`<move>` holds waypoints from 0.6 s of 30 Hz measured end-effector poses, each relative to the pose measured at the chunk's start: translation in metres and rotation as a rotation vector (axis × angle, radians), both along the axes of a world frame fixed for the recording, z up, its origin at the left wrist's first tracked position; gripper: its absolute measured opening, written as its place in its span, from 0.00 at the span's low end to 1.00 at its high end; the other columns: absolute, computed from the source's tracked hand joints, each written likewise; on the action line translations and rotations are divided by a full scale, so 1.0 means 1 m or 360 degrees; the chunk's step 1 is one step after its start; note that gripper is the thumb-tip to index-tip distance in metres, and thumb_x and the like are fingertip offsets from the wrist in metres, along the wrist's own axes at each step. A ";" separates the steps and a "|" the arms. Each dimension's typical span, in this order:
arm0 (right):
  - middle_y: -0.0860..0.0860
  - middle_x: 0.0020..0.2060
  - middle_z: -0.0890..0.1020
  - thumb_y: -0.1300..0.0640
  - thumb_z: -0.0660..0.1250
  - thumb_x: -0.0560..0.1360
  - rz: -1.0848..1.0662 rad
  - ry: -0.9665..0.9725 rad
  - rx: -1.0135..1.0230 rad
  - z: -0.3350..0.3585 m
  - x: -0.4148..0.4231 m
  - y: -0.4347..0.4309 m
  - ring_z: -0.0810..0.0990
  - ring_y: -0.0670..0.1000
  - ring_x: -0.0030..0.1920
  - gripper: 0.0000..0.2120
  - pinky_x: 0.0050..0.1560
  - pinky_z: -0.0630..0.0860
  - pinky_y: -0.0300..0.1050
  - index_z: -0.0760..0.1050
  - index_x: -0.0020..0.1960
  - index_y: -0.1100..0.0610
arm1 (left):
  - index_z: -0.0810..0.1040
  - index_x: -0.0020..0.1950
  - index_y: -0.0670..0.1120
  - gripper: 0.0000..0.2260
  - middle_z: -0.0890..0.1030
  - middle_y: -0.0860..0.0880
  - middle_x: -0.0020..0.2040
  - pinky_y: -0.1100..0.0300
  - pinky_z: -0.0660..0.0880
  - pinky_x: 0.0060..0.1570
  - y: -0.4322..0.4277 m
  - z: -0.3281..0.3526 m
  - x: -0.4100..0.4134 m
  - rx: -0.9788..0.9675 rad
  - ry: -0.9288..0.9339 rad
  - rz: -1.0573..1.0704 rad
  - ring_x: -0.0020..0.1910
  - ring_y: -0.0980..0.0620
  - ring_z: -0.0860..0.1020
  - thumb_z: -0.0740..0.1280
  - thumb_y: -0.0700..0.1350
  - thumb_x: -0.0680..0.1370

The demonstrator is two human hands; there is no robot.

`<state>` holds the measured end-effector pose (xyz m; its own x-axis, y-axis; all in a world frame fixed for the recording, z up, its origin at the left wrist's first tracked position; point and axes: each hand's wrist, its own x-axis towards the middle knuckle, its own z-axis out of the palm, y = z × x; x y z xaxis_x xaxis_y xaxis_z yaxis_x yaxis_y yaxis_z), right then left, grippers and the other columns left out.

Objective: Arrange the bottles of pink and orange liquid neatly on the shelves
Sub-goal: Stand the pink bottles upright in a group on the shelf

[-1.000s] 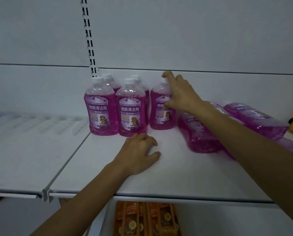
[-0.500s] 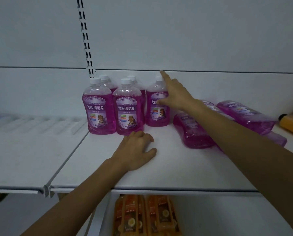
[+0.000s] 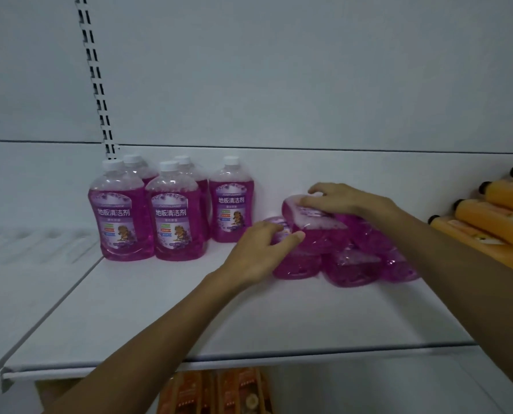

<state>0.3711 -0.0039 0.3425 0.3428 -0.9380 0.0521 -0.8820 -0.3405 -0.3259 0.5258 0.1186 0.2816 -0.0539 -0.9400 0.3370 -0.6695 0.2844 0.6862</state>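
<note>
Head cam, the only view: five pink floor-cleaner bottles are standing upright with white caps at the back left of the white shelf, labels facing out. A pile of pink bottles is lying on its side mid-shelf, just right of them.

The right hand is reaching over the pile with fingers curling down over the top bottle, gripping it near the end. The left hand is wrapping around the lower-left bottle, thumb pointing toward the pile.

Handling guess: these are looking full, so fairly heavy, with sloshing liquid and smooth plastic that could be slippery. I'd be grabbing around the waist or just under the cap. Pulling the top one first looks safest, since the ones underneath could be rolling.

Room-wise, plenty of bare shelf is sitting in front of the upright row and beside the lone right-hand upright. The front lip is well away from the pile. Orange bottles are lying stacked at the far right, near the pile, and more orange product is showing on the level below.
</note>
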 end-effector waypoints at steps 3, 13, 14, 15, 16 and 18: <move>0.58 0.68 0.70 0.38 0.55 0.78 0.0040 0.0073 0.0046 0.000 0.003 -0.002 0.70 0.57 0.65 0.28 0.55 0.64 0.45 0.67 0.70 0.54 | 0.76 0.43 0.36 0.31 0.78 0.42 0.40 0.51 0.73 0.45 -0.013 -0.004 -0.013 0.0063 0.0177 -0.0023 0.39 0.49 0.77 0.60 0.66 0.71; 0.56 0.68 0.71 0.45 0.59 0.78 0.0102 -0.0200 -0.0176 -0.010 0.005 -0.002 0.69 0.58 0.67 0.25 0.63 0.65 0.48 0.68 0.70 0.56 | 0.80 0.34 0.58 0.26 0.82 0.53 0.45 0.50 0.68 0.64 -0.031 -0.010 -0.038 0.0120 0.0355 0.0284 0.58 0.44 0.73 0.53 0.76 0.63; 0.55 0.70 0.70 0.46 0.60 0.78 0.0108 -0.0304 -0.0218 -0.009 0.004 -0.001 0.68 0.57 0.68 0.25 0.64 0.64 0.47 0.66 0.72 0.54 | 0.81 0.38 0.56 0.29 0.81 0.52 0.45 0.48 0.71 0.60 -0.031 -0.012 -0.041 0.0042 0.0300 0.0314 0.56 0.43 0.75 0.51 0.76 0.63; 0.55 0.70 0.69 0.46 0.61 0.77 0.0125 -0.0403 -0.0259 -0.007 0.004 0.002 0.68 0.56 0.69 0.26 0.64 0.64 0.46 0.64 0.73 0.53 | 0.82 0.43 0.55 0.32 0.81 0.51 0.46 0.47 0.73 0.58 -0.031 -0.014 -0.045 -0.0021 0.0246 0.0344 0.54 0.44 0.76 0.50 0.76 0.64; 0.55 0.71 0.69 0.47 0.62 0.77 0.0159 -0.0477 -0.0297 -0.004 0.005 0.006 0.67 0.55 0.69 0.27 0.64 0.64 0.45 0.63 0.74 0.53 | 0.82 0.49 0.53 0.33 0.81 0.50 0.48 0.47 0.73 0.57 -0.030 -0.015 -0.049 -0.0077 0.0225 0.0364 0.54 0.45 0.77 0.50 0.75 0.66; 0.55 0.70 0.69 0.48 0.64 0.77 0.0231 -0.0533 -0.0346 0.000 0.006 0.012 0.68 0.55 0.69 0.29 0.63 0.64 0.42 0.62 0.74 0.53 | 0.81 0.55 0.51 0.32 0.81 0.51 0.50 0.49 0.75 0.57 -0.025 -0.018 -0.056 -0.0168 0.0361 0.0347 0.53 0.48 0.78 0.53 0.72 0.68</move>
<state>0.3771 0.0078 0.3427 0.4010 -0.8361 0.3744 -0.6775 -0.5457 -0.4931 0.4702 0.0935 0.2638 0.2326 -0.8804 0.4132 -0.5557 0.2283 0.7994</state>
